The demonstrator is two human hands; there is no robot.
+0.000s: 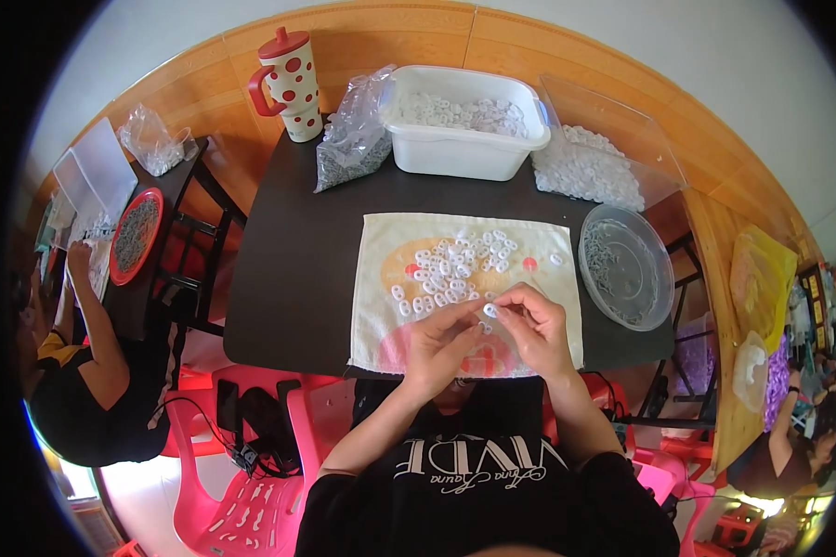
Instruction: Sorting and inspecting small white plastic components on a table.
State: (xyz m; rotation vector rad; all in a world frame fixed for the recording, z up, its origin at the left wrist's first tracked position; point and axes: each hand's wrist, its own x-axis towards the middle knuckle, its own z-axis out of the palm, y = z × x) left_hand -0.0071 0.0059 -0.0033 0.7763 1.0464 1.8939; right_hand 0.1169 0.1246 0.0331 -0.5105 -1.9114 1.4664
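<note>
Between the thumb and fingertips of my right hand (539, 332) is a small white oval plastic piece (490, 309) with holes in it. My left hand (439, 345) is right beside it, its thumb and fingers drawn together and its fingertips close to the piece. Whatever the left fingers hold, if anything, is too small to make out. Both hands hover over the near part of a pale printed towel (372, 306). Just beyond them lies a loose pile of similar white oval pieces (455, 269), with a few strays at its edges.
Right of the towel stands a round clear tub (658, 306) with small grey parts. Along the back are a spotted tumbler (297, 93), a bag of grey parts (353, 153), a white bin (460, 158) and a clear box (590, 172) of white pieces. Other people work at both sides.
</note>
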